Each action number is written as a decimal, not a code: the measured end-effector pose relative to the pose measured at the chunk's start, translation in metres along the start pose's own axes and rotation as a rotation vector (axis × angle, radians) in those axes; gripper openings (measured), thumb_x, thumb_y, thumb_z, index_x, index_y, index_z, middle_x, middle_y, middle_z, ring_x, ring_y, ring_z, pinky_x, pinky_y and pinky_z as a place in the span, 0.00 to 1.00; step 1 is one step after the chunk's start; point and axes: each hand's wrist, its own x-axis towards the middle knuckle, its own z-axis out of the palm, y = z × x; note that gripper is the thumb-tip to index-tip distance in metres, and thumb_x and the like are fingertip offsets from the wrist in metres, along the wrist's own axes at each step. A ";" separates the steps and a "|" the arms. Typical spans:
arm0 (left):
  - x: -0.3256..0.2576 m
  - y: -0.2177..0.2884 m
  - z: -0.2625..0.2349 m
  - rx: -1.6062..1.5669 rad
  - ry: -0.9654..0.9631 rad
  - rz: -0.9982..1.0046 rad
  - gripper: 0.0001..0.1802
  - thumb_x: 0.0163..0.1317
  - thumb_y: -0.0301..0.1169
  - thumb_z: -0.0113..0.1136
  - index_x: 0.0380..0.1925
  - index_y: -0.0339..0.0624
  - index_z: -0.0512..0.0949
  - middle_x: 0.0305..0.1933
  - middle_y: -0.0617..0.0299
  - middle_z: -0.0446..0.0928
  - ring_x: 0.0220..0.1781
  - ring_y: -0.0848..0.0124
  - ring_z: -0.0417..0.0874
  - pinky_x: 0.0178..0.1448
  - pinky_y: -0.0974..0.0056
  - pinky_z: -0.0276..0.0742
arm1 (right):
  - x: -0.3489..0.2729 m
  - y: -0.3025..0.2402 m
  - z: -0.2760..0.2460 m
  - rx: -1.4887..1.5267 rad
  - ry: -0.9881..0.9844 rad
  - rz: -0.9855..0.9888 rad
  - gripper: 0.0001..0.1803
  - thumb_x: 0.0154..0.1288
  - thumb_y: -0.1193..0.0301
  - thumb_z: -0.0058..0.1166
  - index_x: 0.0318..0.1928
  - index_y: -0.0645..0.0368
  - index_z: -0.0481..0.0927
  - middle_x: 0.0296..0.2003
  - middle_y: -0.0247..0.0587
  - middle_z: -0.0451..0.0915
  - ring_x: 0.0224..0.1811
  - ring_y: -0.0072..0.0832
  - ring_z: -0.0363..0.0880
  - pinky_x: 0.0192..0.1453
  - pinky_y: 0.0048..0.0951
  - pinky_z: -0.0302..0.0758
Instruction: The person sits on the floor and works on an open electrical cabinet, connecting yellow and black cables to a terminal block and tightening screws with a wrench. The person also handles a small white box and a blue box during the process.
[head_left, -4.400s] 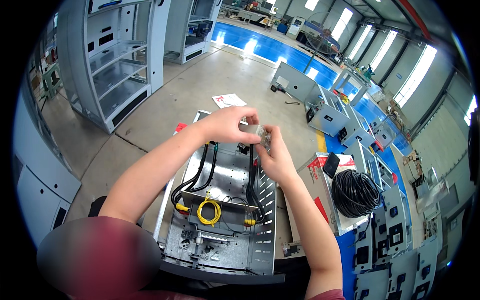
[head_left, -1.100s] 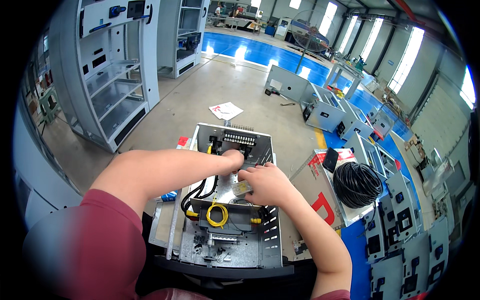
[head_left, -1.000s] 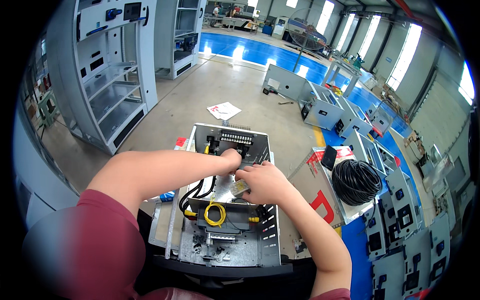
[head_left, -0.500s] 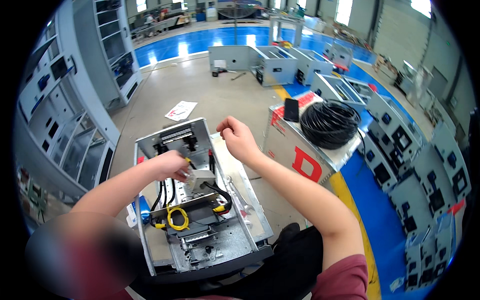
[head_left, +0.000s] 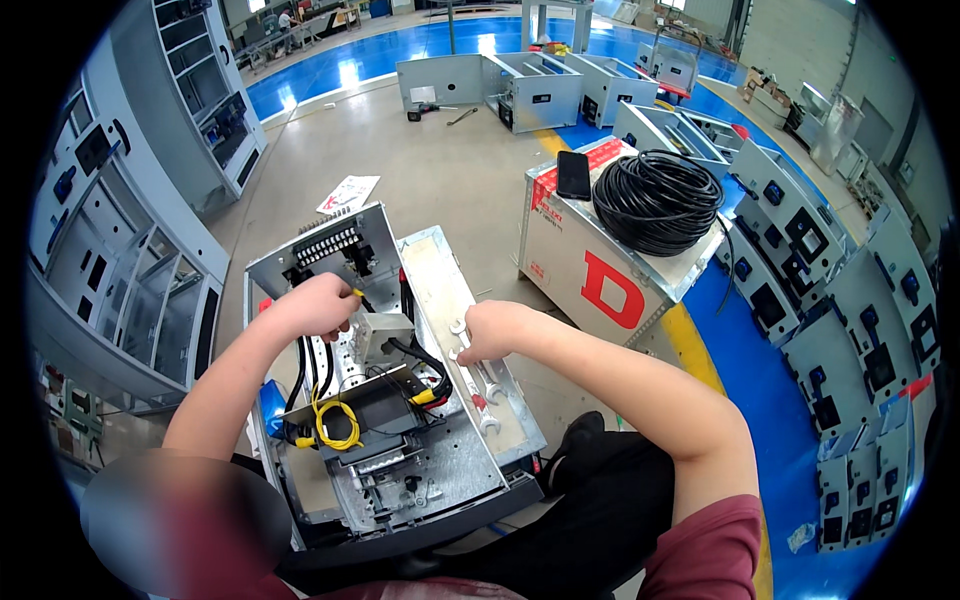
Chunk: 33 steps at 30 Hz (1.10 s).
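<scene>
An open grey metal equipment chassis (head_left: 470,470) lies before me, holding black cables, a coil of thin yellow wire (head_left: 338,425) and a pale box-shaped part (head_left: 385,332). Over its far left half is my left hand (head_left: 318,305), fingers pinched together beside a yellow-tipped cable end (head_left: 358,293); what they grip is hidden. My right hand (head_left: 490,332) hovers low at the chassis's right side, fingers curled downward over several open-ended wrenches (head_left: 478,400) on a tan board (head_left: 435,265). Whether the fingers hold a wrench does not show.
To the right stands a large crate (head_left: 590,270) bearing a black cable coil (head_left: 658,203) and a phone (head_left: 573,175). Tall grey cabinets (head_left: 140,200) line the left. Several metal enclosures (head_left: 540,95) sit farther back and right. Paper (head_left: 348,194) lies on the floor.
My right hand has come down from its raised place to the wrenches. The left hand has shifted slightly left and up in the picture. The whole view has tilted down a little.
</scene>
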 end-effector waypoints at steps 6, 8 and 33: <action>-0.016 0.003 -0.006 0.034 0.049 -0.023 0.22 0.75 0.40 0.54 0.42 0.30 0.87 0.33 0.56 0.89 0.30 0.70 0.88 0.37 0.63 0.84 | 0.008 0.008 0.001 0.094 -0.074 0.050 0.22 0.67 0.55 0.69 0.41 0.65 0.92 0.35 0.53 0.90 0.38 0.47 0.90 0.46 0.45 0.85; -0.021 0.006 -0.009 0.050 0.045 -0.021 0.22 0.75 0.41 0.54 0.43 0.30 0.87 0.34 0.56 0.89 0.31 0.69 0.89 0.40 0.62 0.85 | 0.012 0.012 0.006 0.065 0.015 -0.013 0.22 0.67 0.56 0.68 0.40 0.66 0.91 0.35 0.54 0.90 0.37 0.48 0.90 0.47 0.45 0.85; -0.030 -0.002 -0.011 0.372 -0.108 0.238 0.17 0.74 0.38 0.51 0.43 0.35 0.83 0.40 0.52 0.88 0.43 0.57 0.89 0.50 0.55 0.82 | 0.005 0.014 -0.015 0.275 -0.001 0.191 0.28 0.69 0.49 0.63 0.37 0.68 0.88 0.31 0.49 0.88 0.28 0.35 0.89 0.36 0.37 0.88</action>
